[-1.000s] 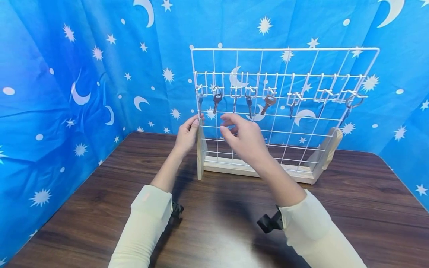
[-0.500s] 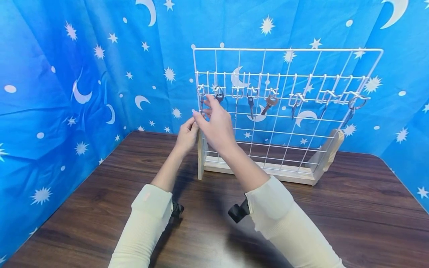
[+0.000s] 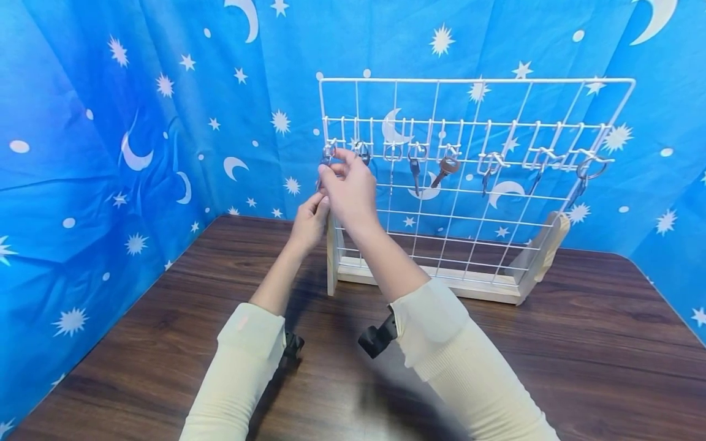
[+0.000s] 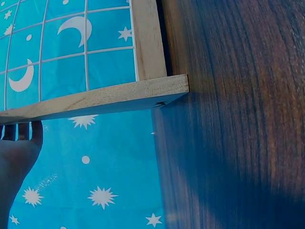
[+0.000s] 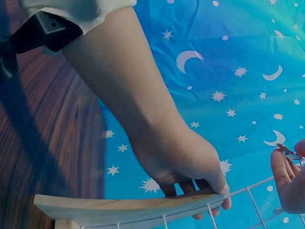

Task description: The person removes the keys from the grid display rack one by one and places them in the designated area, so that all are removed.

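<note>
Head view — 2 hands (image 3: 353,191), 8 keys (image 3: 448,166), 1 rack (image 3: 480,288)

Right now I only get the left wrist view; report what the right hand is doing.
Observer: The right hand is pinching a key at the left end of the wire rack.
Operator: Tell me what hangs farther along.
Observer: More keys, including a brown key near the middle of the row.
Operator: Check how the left hand holds on.
Observer: Its fingertips come round to the other side of the wooden upright, as the right wrist view shows.
</note>
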`<state>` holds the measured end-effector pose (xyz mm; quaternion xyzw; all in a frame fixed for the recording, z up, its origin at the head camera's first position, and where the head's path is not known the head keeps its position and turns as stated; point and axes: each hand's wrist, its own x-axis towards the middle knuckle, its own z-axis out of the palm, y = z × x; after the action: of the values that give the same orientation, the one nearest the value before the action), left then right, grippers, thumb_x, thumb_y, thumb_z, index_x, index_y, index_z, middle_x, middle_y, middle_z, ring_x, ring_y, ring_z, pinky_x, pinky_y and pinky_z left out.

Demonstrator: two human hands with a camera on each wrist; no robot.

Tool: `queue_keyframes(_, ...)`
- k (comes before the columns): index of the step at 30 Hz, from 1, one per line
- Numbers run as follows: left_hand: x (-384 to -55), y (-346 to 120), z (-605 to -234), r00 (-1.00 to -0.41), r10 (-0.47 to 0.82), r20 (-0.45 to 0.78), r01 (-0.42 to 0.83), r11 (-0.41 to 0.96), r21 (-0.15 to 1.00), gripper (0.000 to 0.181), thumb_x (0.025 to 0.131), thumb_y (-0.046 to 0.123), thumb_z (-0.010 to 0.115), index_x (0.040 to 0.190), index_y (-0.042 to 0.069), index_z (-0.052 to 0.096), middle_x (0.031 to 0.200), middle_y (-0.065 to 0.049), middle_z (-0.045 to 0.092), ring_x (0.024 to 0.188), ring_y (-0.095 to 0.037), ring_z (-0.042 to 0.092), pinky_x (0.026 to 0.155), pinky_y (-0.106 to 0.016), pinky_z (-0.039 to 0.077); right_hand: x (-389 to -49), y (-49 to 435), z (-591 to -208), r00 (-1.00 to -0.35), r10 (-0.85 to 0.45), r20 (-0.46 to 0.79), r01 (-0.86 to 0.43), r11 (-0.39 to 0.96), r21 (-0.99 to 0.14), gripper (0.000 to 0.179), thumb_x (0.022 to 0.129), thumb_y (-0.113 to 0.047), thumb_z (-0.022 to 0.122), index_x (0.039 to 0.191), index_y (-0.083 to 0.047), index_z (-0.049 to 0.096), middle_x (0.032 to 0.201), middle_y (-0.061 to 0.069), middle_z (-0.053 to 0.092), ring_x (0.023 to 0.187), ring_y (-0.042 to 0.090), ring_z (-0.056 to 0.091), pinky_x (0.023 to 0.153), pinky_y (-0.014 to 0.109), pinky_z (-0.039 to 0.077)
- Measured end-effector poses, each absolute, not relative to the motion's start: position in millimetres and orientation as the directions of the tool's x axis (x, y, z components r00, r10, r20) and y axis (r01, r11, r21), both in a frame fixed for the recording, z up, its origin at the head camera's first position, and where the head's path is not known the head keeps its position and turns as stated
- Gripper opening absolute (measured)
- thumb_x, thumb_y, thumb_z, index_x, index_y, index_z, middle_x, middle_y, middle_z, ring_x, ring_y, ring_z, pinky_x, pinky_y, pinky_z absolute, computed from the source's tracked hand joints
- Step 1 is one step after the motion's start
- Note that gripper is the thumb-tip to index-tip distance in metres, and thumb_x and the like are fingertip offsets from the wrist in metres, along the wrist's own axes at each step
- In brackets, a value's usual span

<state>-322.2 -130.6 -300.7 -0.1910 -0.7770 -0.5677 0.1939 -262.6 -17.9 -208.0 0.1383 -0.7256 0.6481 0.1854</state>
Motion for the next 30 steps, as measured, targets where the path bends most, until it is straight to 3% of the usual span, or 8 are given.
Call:
queue_keyframes(5,-322,-131,-301,-0.861,0.082,0.501,0.503,0.281,0.818,0.033,0.101,0.020,0.040,0.116,-0.003,0.058,0.086,-0.012,0.053,0.080,-0.018,0.046,0.069,-0.028,0.040,-260,-17,-207,-0.862,0.071,0.502,-0.492,0.129,-0.861,0.027,0.093,-0.011,0.056,0.118,-0.001,0.057,0.089,0.009,0.067,0.074,0.018,0.066,0.064,0.024,0.053)
queue_keyframes(12,-322,-131,-299,-0.861,0.095,0.501,0.507,0.262,0.821,0.036,0.101,0.019,0.038,0.125,-0.003,0.053,0.120,-0.018,0.056,0.104,-0.023,0.050,0.090,-0.037,0.041,-256,-16,-206,-0.827,0.107,0.551,-0.540,0.119,-0.833,0.025,0.092,-0.011,0.057,0.113,0.001,0.060,0.090,0.010,0.069,0.074,0.015,0.067,0.063,0.024,0.052)
queue_keyframes(18,-323,-130,-299,-0.869,0.069,0.489,0.487,0.282,0.826,0.033,0.101,0.018,0.038,0.120,-0.003,0.056,0.116,-0.018,0.057,0.102,-0.023,0.051,0.089,-0.037,0.042,-250,-15,-203,-0.808,0.131,0.574,-0.561,0.124,-0.818,0.020,0.090,-0.010,0.059,0.107,0.000,0.064,0.093,0.009,0.070,0.076,0.011,0.067,0.065,0.023,0.053)
queue_keyframes(23,-316,-128,-294,-0.860,0.058,0.507,0.503,0.257,0.825,0.029,0.100,0.014,0.041,0.111,-0.008,0.057,0.088,-0.013,0.055,0.082,-0.017,0.047,0.073,-0.029,0.041,-239,-11,-200,-0.794,0.121,0.596,-0.580,0.142,-0.802,0.019,0.090,-0.013,0.060,0.105,-0.002,0.066,0.094,0.007,0.070,0.081,0.007,0.066,0.068,0.021,0.053)
queue_keyframes(27,-315,-127,-294,-0.861,0.055,0.505,0.503,0.230,0.833,0.029,0.100,0.012,0.041,0.115,-0.008,0.056,0.082,-0.011,0.050,0.080,-0.017,0.044,0.070,-0.027,0.037,-229,-8,-198,-0.785,0.093,0.613,-0.602,0.121,-0.789,0.019,0.090,-0.010,0.059,0.105,-0.001,0.065,0.094,0.008,0.070,0.079,0.007,0.067,0.071,0.021,0.053)
queue_keyframes(28,-315,-127,-294,-0.862,0.054,0.504,0.502,0.230,0.834,0.029,0.099,0.010,0.042,0.115,-0.008,0.056,0.082,-0.013,0.050,0.080,-0.019,0.045,0.070,-0.027,0.037,-227,-7,-198,-0.783,0.084,0.617,-0.608,0.112,-0.786,0.019,0.090,-0.009,0.059,0.105,0.000,0.065,0.094,0.009,0.070,0.079,0.008,0.067,0.071,0.021,0.053)
queue_keyframes(30,-323,-128,-300,-0.865,0.055,0.498,0.497,0.223,0.838,0.032,0.100,0.012,0.041,0.122,-0.006,0.054,0.099,-0.018,0.057,0.094,-0.021,0.050,0.080,-0.026,0.040,-223,-4,-200,-0.780,0.074,0.621,-0.613,0.107,-0.783,0.018,0.090,-0.007,0.058,0.105,0.000,0.064,0.094,0.009,0.070,0.080,0.008,0.067,0.072,0.022,0.053)
